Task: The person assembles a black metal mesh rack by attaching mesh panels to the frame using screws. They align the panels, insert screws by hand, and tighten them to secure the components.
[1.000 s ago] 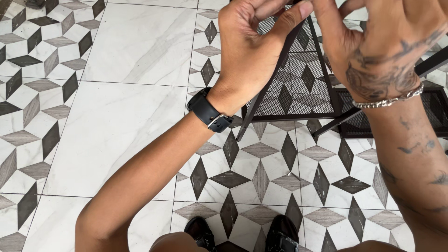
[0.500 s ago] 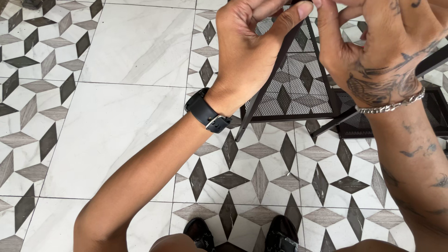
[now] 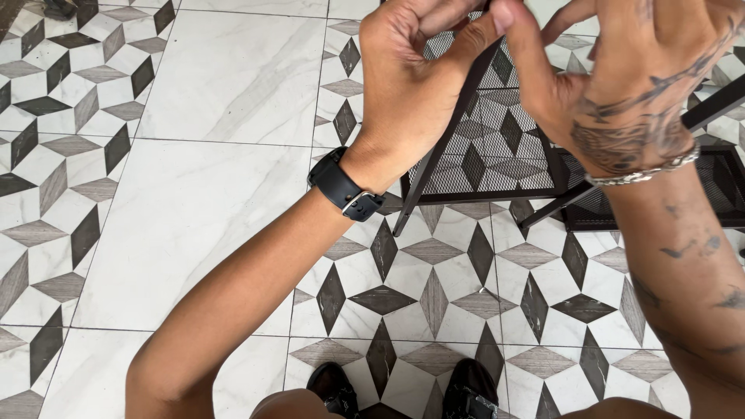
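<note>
Head view, looking down on patterned floor tiles (image 3: 233,194).

Black metal mesh rack (image 3: 497,147) standing on the floor, upper middle of view; used as landmark. Mesh panel framed by thin black bars, one slanted bar running from the top corner down toward the lower left edge of the rack.

Left hand (image 3: 411,85) at the rack's top left corner, fingers curled, thumb stretched along the slanted bar; grip pressed together around the corner of the frame. Black watch (image 3: 345,190) on that wrist, just left of the rack's lower edge.

Right hand (image 3: 628,77) above the rack's right side, tattooed back turned to camera, thumb meeting the left thumb at the top corner. Fingertips cut off by the top edge of view; cannot tell whether this grip is spread or pinching anything. Silver chain bracelet (image 3: 644,172) on that wrist.

Second dark mesh piece (image 3: 722,186) right of the rack, partly behind the right forearm.

Black shoes (image 3: 403,388) below the rack, at the bottom edge.
</note>
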